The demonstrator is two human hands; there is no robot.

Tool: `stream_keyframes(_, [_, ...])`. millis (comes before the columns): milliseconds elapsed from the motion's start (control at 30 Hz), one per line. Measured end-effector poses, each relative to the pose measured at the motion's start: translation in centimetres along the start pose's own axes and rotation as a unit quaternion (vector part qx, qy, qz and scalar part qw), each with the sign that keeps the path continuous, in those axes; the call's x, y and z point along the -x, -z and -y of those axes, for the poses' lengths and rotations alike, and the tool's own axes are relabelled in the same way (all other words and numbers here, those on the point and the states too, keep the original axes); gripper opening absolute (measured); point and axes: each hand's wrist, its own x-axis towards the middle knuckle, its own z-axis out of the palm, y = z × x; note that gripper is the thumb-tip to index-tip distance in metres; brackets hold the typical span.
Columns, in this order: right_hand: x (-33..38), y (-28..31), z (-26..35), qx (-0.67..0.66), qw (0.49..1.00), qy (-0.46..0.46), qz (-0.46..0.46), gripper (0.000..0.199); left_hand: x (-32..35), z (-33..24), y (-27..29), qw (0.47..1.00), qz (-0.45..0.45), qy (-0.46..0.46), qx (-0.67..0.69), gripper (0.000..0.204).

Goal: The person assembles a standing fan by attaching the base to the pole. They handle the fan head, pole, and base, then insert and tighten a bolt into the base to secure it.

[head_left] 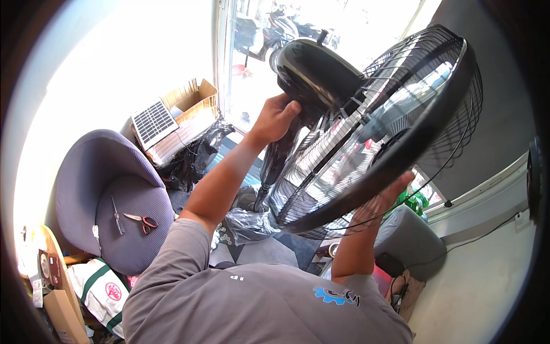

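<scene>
Head view: left hand clenched on black fan motor housing, right hand gripped the grille's lower rim. Fan was held up, tilted, above the floor. Scissors lay on grey chair at left.

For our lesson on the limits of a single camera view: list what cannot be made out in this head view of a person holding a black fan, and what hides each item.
- Right hand: behind the fan's wire guard, so its grip is unclear.
- Left hand palm: pressed on the black motor housing, hidden.
- Fan blades: blurred behind the grille and glare.
- Outdoors past the window: washed out by brightness.
- Tool beside the scissors on the grey chair: too small to identify.
</scene>
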Motion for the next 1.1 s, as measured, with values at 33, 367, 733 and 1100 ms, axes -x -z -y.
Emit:
stream_keyframes(33, [0.3,0.0,-0.1,-0.014,0.999,0.036,0.019,0.091,-0.2,0.3,0.3,1.000,-0.002,0.002,-0.001,0.068])
stream_keyframes(367, [4.1,3.8,-1.4,-0.052,0.997,-0.061,-0.019,0.088,-1.3,3.2,1.2,0.995,0.095,0.030,-0.019,0.076])
stream_keyframes(733, [6.5,6.9,-2.0,-0.106,0.983,-0.144,-0.046,0.082,-11.5,-11.7,0.0,0.880,0.132,-0.332,-0.313,0.038])
stream_keyframes(1100, [5.9,7.7,-3.5,-0.038,0.996,-0.077,-0.009,0.074,-12.7,-10.6,-1.2,0.911,0.099,-0.184,-0.354,0.028])
